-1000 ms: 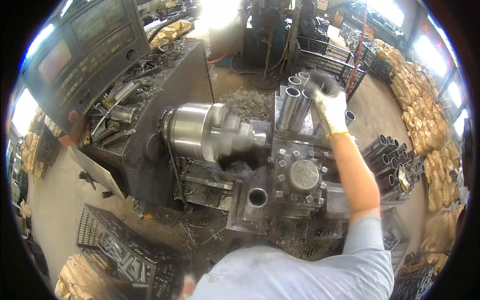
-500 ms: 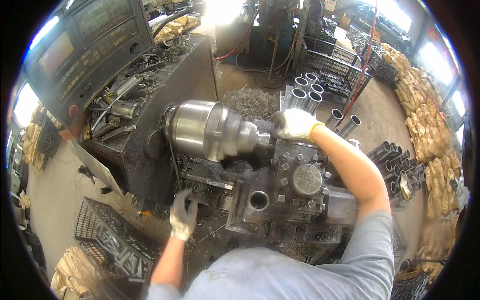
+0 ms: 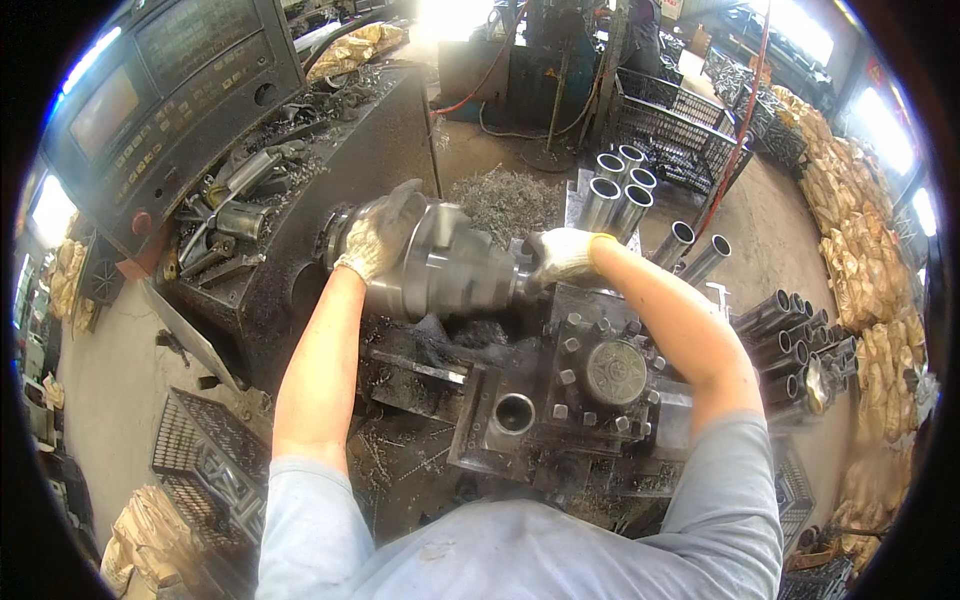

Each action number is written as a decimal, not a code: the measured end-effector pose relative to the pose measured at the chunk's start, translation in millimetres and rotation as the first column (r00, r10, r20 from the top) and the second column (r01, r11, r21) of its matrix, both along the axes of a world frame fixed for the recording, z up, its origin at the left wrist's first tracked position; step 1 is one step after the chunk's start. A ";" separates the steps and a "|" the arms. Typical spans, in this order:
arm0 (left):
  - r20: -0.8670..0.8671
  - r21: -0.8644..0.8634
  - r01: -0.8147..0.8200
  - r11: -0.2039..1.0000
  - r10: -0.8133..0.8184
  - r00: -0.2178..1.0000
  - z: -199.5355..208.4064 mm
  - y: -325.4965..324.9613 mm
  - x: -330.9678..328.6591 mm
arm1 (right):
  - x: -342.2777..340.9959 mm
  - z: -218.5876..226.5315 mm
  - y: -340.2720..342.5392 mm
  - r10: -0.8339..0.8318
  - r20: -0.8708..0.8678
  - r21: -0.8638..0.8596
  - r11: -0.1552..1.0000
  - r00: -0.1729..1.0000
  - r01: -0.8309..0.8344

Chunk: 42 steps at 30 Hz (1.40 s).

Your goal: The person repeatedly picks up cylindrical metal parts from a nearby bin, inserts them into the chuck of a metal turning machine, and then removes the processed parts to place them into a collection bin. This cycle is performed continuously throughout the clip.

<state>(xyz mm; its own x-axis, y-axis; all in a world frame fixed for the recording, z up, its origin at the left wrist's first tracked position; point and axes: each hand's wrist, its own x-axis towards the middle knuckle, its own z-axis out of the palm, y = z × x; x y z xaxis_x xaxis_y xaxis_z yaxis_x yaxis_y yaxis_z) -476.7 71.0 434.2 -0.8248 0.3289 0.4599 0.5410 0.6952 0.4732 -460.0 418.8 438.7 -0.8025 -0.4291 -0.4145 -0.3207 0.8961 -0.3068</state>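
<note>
Swarf (image 3: pixel 508 205) heaps at upper centre, and up comes the left hand (image 3: pixel 378 240) from low in the frame, now over the chuck (image 3: pixel 425 275), left of centre, fingers extended, not clenched! Right hand (image 3: pixel 562 255) slides left to the chuck's narrow end, fingers curled, grip hidden: no telling. Both hands now attend the chuck, it seems; tubes (image 3: pixel 600 205) stand upper right.

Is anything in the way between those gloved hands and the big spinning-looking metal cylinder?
Nothing visible is. The left hand appears to lie directly over the cylinder. The right hand is at its narrow far end; contact there is unclear. The bolted tool block sits nearer the body, not between them.
</note>
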 end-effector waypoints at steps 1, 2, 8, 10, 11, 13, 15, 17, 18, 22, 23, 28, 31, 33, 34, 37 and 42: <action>0.003 0.006 0.000 1.000 0.000 1.000 0.6 0.3 -1.2 | -4.5 -4.0 -4.3 0.042 0.030 -0.040 0.998 0.999 -0.041; 0.029 -0.035 -0.030 0.999 0.031 0.999 1.7 1.0 -1.9 | -6.5 -6.2 -8.7 0.084 -0.050 -0.031 0.996 0.995 -0.085; 0.007 -0.181 -0.089 0.979 0.092 0.996 3.7 4.6 5.3 | 25.2 -5.9 -28.3 0.156 -0.042 0.001 0.988 0.987 -0.156; -0.002 -0.129 -0.089 0.988 0.089 0.996 3.0 3.5 7.5 | 36.1 -8.7 -25.2 0.135 -0.230 0.201 0.976 0.964 -0.088; 0.002 -0.148 -0.093 0.985 0.094 0.996 2.6 3.0 8.5 | 40.3 -13.8 -23.9 0.158 -0.152 0.221 0.968 0.976 -0.122; -0.033 -0.172 -0.120 0.978 0.116 0.993 3.4 1.6 10.0 | 37.2 -21.3 -17.6 0.161 -0.205 0.219 0.969 0.965 -0.115; -0.028 -0.173 -0.135 0.976 0.132 0.991 4.6 1.1 12.5 | 27.7 -26.7 -10.9 -0.036 0.091 -0.018 0.999 0.995 0.038; -0.001 -0.180 -0.127 0.975 0.128 0.992 4.0 1.5 16.4 | 20.4 -25.2 -3.4 -0.018 0.270 -0.195 0.978 0.963 0.073; 0.016 -0.160 -0.107 0.981 0.111 0.994 1.2 2.8 19.8 | 19.7 -21.4 0.6 -0.043 0.216 -0.044 0.998 0.975 0.054; -0.179 -0.170 -0.139 0.976 0.108 0.978 -7.3 -1.9 27.8 | 54.0 25.2 19.1 0.101 -0.228 0.394 0.919 0.968 -0.003; -0.194 -0.161 -0.138 0.977 0.106 0.975 -7.5 -5.7 30.5 | 71.5 44.5 24.1 0.126 -0.328 0.467 0.883 0.936 0.045; 0.019 0.220 0.073 0.973 -0.079 0.997 8.3 -19.7 88.1 | 186.8 114.7 -13.1 -0.113 -0.671 0.128 0.956 0.733 0.264; -0.059 0.502 0.291 0.814 -0.304 0.951 3.1 -13.6 189.4 | 278.9 112.1 -63.2 -0.612 0.019 -0.301 0.751 0.791 0.588; 0.193 0.765 0.125 0.632 -0.410 0.891 -24.3 2.2 267.4 | 319.0 74.3 -99.8 -0.441 0.572 -0.454 0.533 0.692 0.715; 0.291 0.898 -0.056 0.437 -0.492 0.820 -42.0 10.1 304.4 | 335.5 47.6 -114.8 -0.311 0.645 -0.544 0.455 0.698 0.705; 0.561 0.801 -0.517 0.301 -0.679 0.474 -96.4 10.0 323.0 | 360.7 -52.5 -148.5 -0.078 0.818 -0.561 0.111 0.570 0.820; 0.780 0.621 -0.590 0.517 -0.485 0.396 -141.6 19.3 320.9 | 382.7 -170.7 -140.1 -0.426 0.547 -0.469 0.557 0.721 0.685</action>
<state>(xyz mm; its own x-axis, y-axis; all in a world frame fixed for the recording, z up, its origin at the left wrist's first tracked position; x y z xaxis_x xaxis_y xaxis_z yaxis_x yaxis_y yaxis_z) -155.8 90.2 292.6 -0.8442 0.2455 -0.4765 -0.5289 -0.2366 0.8151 -77.3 278.7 268.0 -0.8288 -0.1929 -0.5252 0.4152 0.4172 -0.8084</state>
